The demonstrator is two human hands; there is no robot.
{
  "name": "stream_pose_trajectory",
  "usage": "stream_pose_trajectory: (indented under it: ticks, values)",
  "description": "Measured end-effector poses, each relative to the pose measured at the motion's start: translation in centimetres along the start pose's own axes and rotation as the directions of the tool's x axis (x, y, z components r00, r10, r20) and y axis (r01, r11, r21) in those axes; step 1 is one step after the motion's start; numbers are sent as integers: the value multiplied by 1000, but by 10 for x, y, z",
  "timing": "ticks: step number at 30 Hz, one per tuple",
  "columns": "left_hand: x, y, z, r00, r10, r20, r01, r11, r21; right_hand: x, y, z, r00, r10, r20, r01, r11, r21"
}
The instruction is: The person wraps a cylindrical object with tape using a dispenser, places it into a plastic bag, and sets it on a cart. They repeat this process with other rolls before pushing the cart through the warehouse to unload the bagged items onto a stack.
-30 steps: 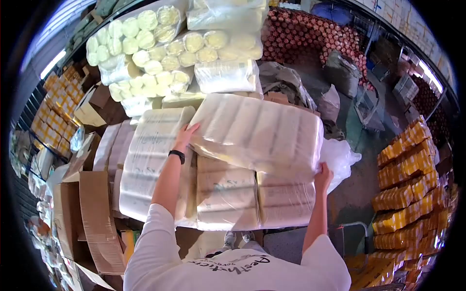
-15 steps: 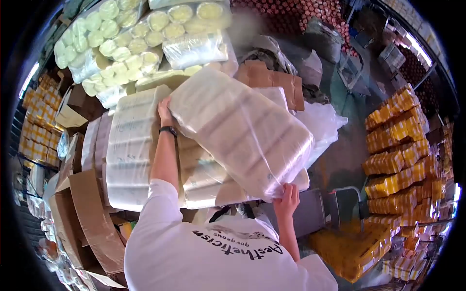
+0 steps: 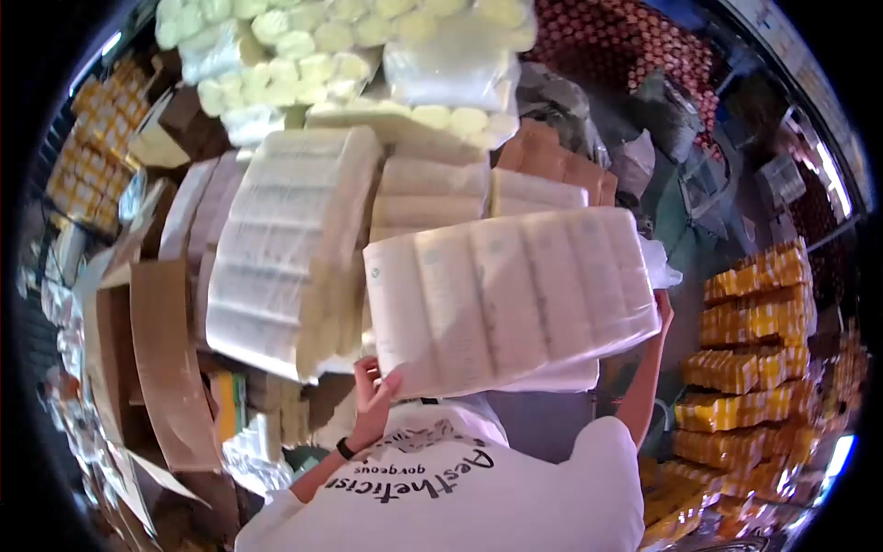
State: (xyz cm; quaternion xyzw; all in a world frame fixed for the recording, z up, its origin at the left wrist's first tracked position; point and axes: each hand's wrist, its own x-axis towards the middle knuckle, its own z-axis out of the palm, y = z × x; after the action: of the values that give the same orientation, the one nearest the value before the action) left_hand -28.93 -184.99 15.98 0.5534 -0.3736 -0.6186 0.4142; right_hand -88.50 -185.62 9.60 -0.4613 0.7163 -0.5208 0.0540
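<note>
A large pack of paper rolls (image 3: 515,299), wrapped in clear plastic, lies crosswise in front of my chest, its row of rolls showing through the film. My left hand (image 3: 372,397), with a black band at the wrist, grips its near left corner, fingers curled at the edge. At the opposite end, my right hand (image 3: 662,304) holds the pack's right side; its fingers are mostly hidden behind it. Just left of the held pack rests another wrapped pack (image 3: 285,244). Further wrapped packs (image 3: 432,189) lie behind and partly under the held one.
A tall stack of wrapped rolls (image 3: 340,37) rises at the back. Open cardboard boxes (image 3: 170,368) stand at my left. Yellow-wrapped parcels (image 3: 750,359) are piled on the right. Behind the packs are a flattened brown carton (image 3: 552,161) and filled sacks (image 3: 667,115).
The held pack has turned from a steep diagonal to nearly crosswise. My left hand has moved from its far end to the near left corner; my right hand has shifted to the right end.
</note>
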Motion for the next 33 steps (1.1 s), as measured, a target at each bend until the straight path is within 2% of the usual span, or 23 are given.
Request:
stream_pose_trajectory:
  ticks: [1,3,5,6,9,11,12,13,15,16,17,18,21,23,24,26,29,30,31,33]
  values:
    - [-6,5,5,997,13,79,-14,1000,13,4,12,6,999,36,-40,-32,995,94]
    - [-10,14,19,994,66,91,-61,996,-58,-2,-28,9,1000,-4,4,4,998,69]
    - [1,20,28,982,165,95,-144,971,-190,-12,-51,18,994,93,-60,-77,970,232]
    - [7,20,26,982,158,102,-137,973,-189,-17,-57,17,985,148,-93,-113,944,311]
    - [23,27,16,979,135,154,-99,970,-222,-43,-42,7,972,104,-210,-36,952,305]
    - [29,45,9,970,117,211,-51,954,-295,-67,-30,-4,957,55,-284,-12,988,151]
    - [35,49,2,970,135,201,-74,956,-285,-88,-34,-6,946,47,-321,-23,997,77]
    - [46,50,-7,980,122,160,-98,984,-149,-110,-45,-8,933,36,-358,-39,999,1]
    - [64,58,-14,967,212,138,-176,955,-237,-162,-63,-17,882,245,-403,-130,948,292]
    - [68,64,-16,967,233,106,-205,953,-222,-184,-97,-19,908,75,-413,-84,996,-4]
    - [74,69,-19,965,250,78,-231,952,-202,-207,-131,-19,926,-78,-369,-39,953,-300]
    - [91,67,-20,976,215,23,-205,955,-214,-232,-141,-18,917,-44,-397,-91,945,-315]
    - [128,51,-30,953,300,-40,-303,941,-150,-296,-180,-12,906,15,-422,-169,929,-329]
    - [137,51,-22,934,346,-86,-354,928,-118,-330,-203,-4,883,119,-453,-285,905,-317]
    - [139,54,-17,929,358,-94,-368,923,-113,-346,-201,4,836,201,-511,-364,900,-240]
    - [138,62,-2,904,413,-109,-423,900,-102,-376,-187,16,780,284,-557,-407,907,-108]
    - [149,52,1,717,692,-80,-669,716,199,-376,-198,30,691,425,-584,-427,893,145]
    - [149,52,6,771,622,-140,-622,782,49,-374,-202,37,653,476,-589,-415,875,249]
    - [152,53,5,797,590,-129,-599,800,-40,-382,-187,40,674,491,-552,-350,870,346]
    - [155,49,3,851,514,-107,-524,827,-205,-390,-154,48,617,567,-545,-153,766,624]
